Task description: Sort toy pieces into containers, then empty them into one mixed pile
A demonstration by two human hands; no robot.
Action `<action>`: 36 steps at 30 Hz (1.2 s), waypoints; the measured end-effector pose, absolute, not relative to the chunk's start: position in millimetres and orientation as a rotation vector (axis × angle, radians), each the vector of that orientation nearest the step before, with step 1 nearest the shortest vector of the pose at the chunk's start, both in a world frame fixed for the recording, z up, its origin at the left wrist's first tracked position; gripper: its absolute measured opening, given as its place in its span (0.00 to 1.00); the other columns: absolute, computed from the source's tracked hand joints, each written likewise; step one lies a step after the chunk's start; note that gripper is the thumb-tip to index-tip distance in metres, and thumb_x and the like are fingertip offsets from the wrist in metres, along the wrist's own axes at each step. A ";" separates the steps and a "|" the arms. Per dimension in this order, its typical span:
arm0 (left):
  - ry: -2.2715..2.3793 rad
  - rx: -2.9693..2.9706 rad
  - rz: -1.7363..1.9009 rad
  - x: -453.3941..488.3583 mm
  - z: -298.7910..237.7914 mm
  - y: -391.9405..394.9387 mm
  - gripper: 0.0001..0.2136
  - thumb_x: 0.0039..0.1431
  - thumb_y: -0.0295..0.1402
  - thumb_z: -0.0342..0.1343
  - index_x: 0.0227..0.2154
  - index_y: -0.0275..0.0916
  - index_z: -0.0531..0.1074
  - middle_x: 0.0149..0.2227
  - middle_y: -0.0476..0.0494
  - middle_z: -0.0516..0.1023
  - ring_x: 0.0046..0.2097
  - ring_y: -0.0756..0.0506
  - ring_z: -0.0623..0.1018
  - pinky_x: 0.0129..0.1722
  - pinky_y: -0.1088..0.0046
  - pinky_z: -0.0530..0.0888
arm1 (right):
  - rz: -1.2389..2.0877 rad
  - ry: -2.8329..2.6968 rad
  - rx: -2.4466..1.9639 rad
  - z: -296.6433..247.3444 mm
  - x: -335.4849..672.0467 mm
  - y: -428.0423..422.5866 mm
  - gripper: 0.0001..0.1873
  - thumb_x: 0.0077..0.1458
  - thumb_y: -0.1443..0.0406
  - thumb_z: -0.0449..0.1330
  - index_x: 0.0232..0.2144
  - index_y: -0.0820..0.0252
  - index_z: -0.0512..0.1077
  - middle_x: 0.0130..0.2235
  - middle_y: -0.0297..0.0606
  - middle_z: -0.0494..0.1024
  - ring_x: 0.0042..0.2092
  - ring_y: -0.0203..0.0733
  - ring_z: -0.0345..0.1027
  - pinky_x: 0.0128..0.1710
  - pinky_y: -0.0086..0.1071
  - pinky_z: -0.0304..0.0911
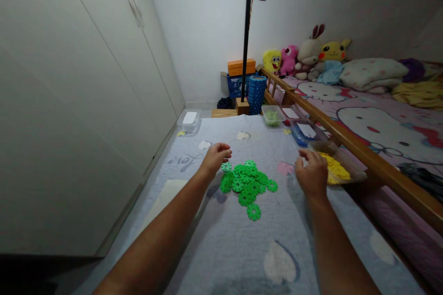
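A loose pile of green notched plastic discs (247, 182) lies on the cloth-covered surface, with a few single discs around its edges. My left hand (217, 159) is just behind the pile's left side, above a lone green disc (226, 166); its fingers are loosely bent and nothing shows in them. To the right of the pile, my right hand (312, 173) hovers beside a clear plastic box of yellow pieces (356, 175), covering part of its left side. Its thumb and forefinger are apart, with nothing visible between them.
Clear boxes of blue pieces (302, 138), red pieces (287, 122) and light green pieces (272, 117) line the right edge. A lidded clear box (189, 121) stands at the far left. A wooden bed rail (332, 133) borders the right; a white cupboard (86, 101) borders the left.
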State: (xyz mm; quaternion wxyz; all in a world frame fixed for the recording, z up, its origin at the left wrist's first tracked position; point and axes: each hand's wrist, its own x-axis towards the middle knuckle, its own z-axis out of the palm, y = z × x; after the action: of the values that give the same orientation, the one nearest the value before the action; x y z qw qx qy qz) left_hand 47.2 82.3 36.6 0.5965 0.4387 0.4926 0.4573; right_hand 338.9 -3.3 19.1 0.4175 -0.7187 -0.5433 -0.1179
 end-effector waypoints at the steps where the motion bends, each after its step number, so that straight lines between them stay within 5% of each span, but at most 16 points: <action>1: 1.099 1.079 1.040 53.0 37.6 70.3 0.10 0.44 0.29 0.64 0.32 0.37 0.73 0.31 0.47 0.78 0.31 0.49 0.76 0.33 0.74 0.70 | -0.377 -1.361 -1.911 21.3 348.1 -5.4 0.17 0.54 0.64 0.53 0.42 0.63 0.77 0.42 0.50 0.78 0.46 0.54 0.69 0.48 0.47 0.61; 5: 0.997 1.192 0.988 68.3 38.1 33.7 0.10 0.45 0.33 0.63 0.31 0.38 0.73 0.27 0.50 0.75 0.30 0.50 0.74 0.32 0.74 0.69 | -0.455 -1.306 -2.334 23.4 374.7 -16.9 0.20 0.56 0.62 0.55 0.48 0.63 0.76 0.51 0.57 0.73 0.51 0.63 0.63 0.47 0.53 0.58; 9: 0.976 1.219 0.974 74.1 33.6 12.9 0.09 0.47 0.33 0.63 0.32 0.38 0.73 0.27 0.51 0.74 0.30 0.50 0.73 0.32 0.75 0.68 | -0.396 -1.353 -2.516 22.6 391.6 -23.3 0.22 0.57 0.62 0.55 0.51 0.66 0.75 0.49 0.60 0.72 0.50 0.65 0.64 0.47 0.54 0.58; 23: 0.945 1.176 0.901 82.5 23.8 -18.2 0.08 0.47 0.31 0.62 0.31 0.38 0.72 0.26 0.51 0.72 0.29 0.51 0.72 0.31 0.75 0.66 | -0.466 -1.612 -2.436 18.8 412.2 -12.8 0.16 0.58 0.71 0.50 0.42 0.67 0.76 0.40 0.56 0.76 0.39 0.54 0.70 0.34 0.40 0.58; 30: 0.902 1.191 0.820 92.1 18.0 -30.0 0.09 0.46 0.32 0.64 0.31 0.38 0.72 0.25 0.51 0.70 0.28 0.52 0.69 0.29 0.75 0.64 | -0.349 -1.812 -2.332 31.4 330.9 -21.3 0.13 0.62 0.62 0.54 0.43 0.63 0.73 0.41 0.50 0.76 0.38 0.49 0.72 0.32 0.35 0.59; 36: 0.886 1.218 0.809 100.5 6.5 -32.1 0.09 0.47 0.28 0.62 0.34 0.38 0.73 0.28 0.51 0.70 0.30 0.52 0.69 0.31 0.76 0.65 | -0.182 -1.943 -2.168 37.3 261.6 -29.4 0.12 0.58 0.67 0.57 0.46 0.60 0.73 0.46 0.49 0.75 0.40 0.46 0.72 0.35 0.33 0.60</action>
State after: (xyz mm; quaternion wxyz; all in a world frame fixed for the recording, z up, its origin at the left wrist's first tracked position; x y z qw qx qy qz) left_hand 100.5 -32.1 6.5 0.6563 0.5376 0.3910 0.3570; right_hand 261.6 -29.4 37.3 0.1122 -0.7385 -0.6619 -0.0621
